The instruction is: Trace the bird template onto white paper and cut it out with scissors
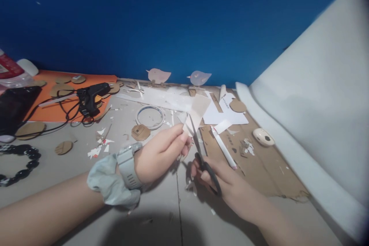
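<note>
My left hand (161,153) pinches a small pale piece of paper (197,113) and holds it up above the floor. On that wrist sit a grey watch and a pale scrunchie. My right hand (225,184) has its fingers through the black handles of a pair of scissors (201,153). The blades point up and meet the lower edge of the paper. Small white paper scraps (99,146) lie on the grey floor to the left of my hands.
A black glue gun (90,98) with its cord lies on orange paper (52,111). Cardboard circles, a tape ring (150,117), a white pen (223,146), brown cardboard (259,169) and two paper birds (158,75) lie around. A white sheet (317,115) rises at right, black beads (20,161) at left.
</note>
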Motion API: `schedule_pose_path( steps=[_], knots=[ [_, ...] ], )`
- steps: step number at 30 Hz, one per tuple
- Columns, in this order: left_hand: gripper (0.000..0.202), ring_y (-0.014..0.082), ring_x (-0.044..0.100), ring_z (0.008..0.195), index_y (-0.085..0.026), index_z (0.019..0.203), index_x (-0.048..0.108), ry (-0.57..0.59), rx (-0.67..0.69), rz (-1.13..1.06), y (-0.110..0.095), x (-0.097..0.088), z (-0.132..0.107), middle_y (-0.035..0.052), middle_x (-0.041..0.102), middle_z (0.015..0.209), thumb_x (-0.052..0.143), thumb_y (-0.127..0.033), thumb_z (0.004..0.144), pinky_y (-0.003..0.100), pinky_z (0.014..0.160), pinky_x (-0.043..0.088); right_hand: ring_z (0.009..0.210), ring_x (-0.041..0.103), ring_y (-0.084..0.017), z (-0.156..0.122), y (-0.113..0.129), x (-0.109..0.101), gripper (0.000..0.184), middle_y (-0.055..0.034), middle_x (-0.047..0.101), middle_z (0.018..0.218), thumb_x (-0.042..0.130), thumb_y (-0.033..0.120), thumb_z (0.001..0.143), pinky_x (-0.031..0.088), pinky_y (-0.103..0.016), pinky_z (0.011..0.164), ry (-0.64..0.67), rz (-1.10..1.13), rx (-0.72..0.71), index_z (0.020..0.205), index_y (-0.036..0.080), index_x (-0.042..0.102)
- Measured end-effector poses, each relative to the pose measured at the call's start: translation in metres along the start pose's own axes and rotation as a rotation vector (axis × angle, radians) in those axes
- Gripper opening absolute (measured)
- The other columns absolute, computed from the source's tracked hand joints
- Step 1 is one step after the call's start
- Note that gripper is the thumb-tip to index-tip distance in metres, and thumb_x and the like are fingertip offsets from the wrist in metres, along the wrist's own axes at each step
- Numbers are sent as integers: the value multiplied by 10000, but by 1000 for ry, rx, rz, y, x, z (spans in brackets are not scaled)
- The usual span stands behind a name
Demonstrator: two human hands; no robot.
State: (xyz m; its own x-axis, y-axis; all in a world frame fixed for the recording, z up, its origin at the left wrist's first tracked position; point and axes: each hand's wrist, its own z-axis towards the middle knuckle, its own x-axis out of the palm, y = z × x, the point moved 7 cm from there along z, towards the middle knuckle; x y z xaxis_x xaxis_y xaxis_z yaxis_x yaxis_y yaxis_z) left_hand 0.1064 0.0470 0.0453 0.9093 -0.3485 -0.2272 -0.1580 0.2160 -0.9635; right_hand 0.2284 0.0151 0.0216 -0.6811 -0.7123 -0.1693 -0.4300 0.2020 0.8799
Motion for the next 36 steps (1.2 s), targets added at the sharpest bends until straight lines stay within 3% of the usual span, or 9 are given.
schedule_pose_path(
  steps=[11, 17, 23, 36],
  knots=[
    [309, 89, 437, 589, -177, 692, 407, 99, 10, 182, -7, -6, 4, -36, 456, 628, 283, -292, 951, 239, 620, 360, 708, 548, -155, -2, 0, -2, 301, -12, 554, 726, 409, 430, 914, 421, -266, 641, -18, -43, 37, 850, 161, 529],
    [299, 93, 429, 598, -180, 717, 409, 8, 14, 190, -6, -4, 3, -35, 441, 645, 284, -315, 953, 236, 615, 355, 651, 517, -139, 2, -4, 0, 335, -22, 563, 732, 400, 459, 908, 410, -264, 609, -80, 22, -46, 821, 157, 515],
    [292, 99, 434, 624, -189, 749, 394, -45, -28, 167, -2, 0, -2, -31, 453, 685, 239, -317, 961, 243, 628, 359, 660, 533, -136, 3, -1, 2, 281, 14, 497, 691, 439, 428, 901, 411, -248, 621, -58, 36, -47, 818, 165, 494],
    [272, 119, 393, 600, -202, 731, 334, 102, -111, 477, -5, -11, 5, -38, 385, 640, 250, -346, 946, 293, 612, 303, 678, 503, -135, 3, -5, -7, 338, 12, 539, 719, 384, 463, 915, 383, -245, 633, -105, -157, -9, 792, 176, 511]
  ],
)
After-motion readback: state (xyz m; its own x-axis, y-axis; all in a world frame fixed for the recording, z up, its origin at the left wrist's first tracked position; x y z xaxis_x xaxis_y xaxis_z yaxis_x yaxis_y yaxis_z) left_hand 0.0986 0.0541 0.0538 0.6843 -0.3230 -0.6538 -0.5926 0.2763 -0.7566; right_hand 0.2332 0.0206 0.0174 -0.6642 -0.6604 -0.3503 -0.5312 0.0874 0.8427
